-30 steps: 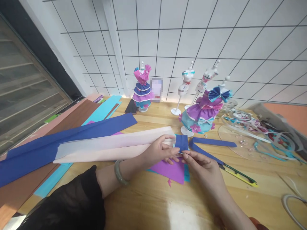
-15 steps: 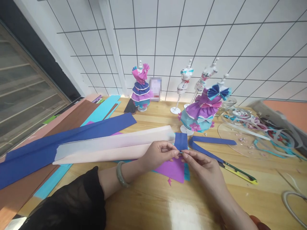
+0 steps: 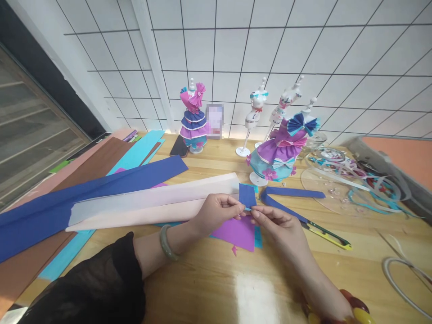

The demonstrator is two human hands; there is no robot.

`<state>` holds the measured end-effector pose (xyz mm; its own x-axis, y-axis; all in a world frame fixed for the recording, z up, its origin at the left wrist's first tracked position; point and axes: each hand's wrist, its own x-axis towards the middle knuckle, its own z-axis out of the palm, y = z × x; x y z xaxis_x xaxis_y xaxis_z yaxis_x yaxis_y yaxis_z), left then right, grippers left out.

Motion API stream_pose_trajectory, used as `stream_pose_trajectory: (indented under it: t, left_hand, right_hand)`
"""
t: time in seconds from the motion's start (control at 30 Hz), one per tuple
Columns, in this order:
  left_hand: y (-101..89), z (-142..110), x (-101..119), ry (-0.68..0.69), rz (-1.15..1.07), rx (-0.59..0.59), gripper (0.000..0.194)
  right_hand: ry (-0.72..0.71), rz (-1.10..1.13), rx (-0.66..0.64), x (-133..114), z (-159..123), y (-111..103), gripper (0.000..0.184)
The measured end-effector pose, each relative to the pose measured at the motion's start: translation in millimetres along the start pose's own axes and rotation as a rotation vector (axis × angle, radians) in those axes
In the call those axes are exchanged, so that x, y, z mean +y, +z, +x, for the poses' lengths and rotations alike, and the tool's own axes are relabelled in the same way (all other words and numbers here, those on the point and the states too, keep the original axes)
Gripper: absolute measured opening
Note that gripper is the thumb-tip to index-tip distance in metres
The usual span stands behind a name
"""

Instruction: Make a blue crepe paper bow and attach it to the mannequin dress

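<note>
Between my fingertips is a small light-blue strip [image 3: 247,209], pinched at both ends. My left hand [image 3: 218,211] grips its left end with thumb and forefinger. The right end sits in the pinch of my right hand [image 3: 278,222]. Directly behind the fingers lies a dark-blue piece of crepe paper [image 3: 247,194]. Under my hands a purple sheet [image 3: 236,233] rests on a turquoise one [image 3: 258,237]. A narrow dark-blue strip [image 3: 295,192], folded back on itself, lies beyond my right hand, its lower end meeting a yellow-and-black utility knife [image 3: 327,235].
Long crepe paper sheets, pale pink [image 3: 151,198], blue [image 3: 101,182] and brown [image 3: 97,162], spread over the left. Dressed mini mannequins [image 3: 194,119] [image 3: 280,150] and bare ones [image 3: 255,110] stand at the back. A clear plate [image 3: 313,184] with ribbons and a grey bin [image 3: 371,155] are at right.
The view has shifted a little, so everything sits slightly left and higher. My fingertips are a bit farther apart, and more of the light-blue strip shows between them.
</note>
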<state>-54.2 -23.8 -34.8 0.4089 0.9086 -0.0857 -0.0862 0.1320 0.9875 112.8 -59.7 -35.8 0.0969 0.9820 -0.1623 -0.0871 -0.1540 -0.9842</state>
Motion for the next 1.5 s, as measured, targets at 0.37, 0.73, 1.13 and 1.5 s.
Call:
stream_pose_trajectory:
  t: [0.37,0.73,1.13,1.5]
  left_hand:
    - [0.6,-0.7,0.9,-0.011,0.002,0.022,0.021]
    - [0.0,-0.2,0.3,-0.012,-0.011,0.023,0.025]
    - [-1.5,0.9,3.4,-0.069,-0.101,0.016,0.029]
    - [-0.5,0.0,2.9,-0.044,-0.077,0.029,0.028]
  right_hand:
    - [0.02,0.048,-0.002,4.8,1.7,-2.3,0.019]
    - [-0.055,-0.015,-0.009,5.6,0.0,-0.5,0.021]
    - [-0.032,-0.012,-0.042,5.5,0.5,0.0,0.022]
    - [-0.031,-0.027,-0.026,0.6,-0.5,-0.9,0.023]
